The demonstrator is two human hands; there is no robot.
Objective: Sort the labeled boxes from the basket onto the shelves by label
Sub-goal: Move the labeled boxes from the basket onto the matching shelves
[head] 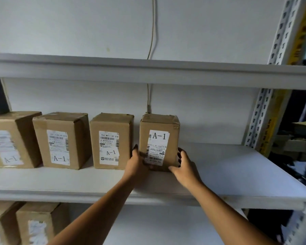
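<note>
- I am watching the fourth box [159, 142] standing upright on the middle shelf [228, 167], at the right end of a row of three other boxes [111, 141] that are all showing A-1 labels
- Its own label [158, 147] is reading A-1 too and is facing me, so I am judging this to be the right shelf for it
- The left hand [136, 160] is gripping the box's lower left edge, thumb lying across the front and fingertips reaching into the gap beside the neighbouring box
- The right hand [183, 160] is cupping the lower right corner, fingers curling round the side; the grip on both sides is looking partly closed on the cardboard
- The box is sitting just beside its left neighbour, with a narrow gap showing between them, and its base is appearing to rest flat on the shelf
- I am reading this as the placing step for this box, close to finished
- The next move is calling for both hands to let go without tipping the box, then to go back to the basket, which is not showing here
- More boxes [37, 223] are sitting on the lower shelf, their labels too blurred for me to read
- A cable [151, 38] is hanging down the wall behind the box
</note>
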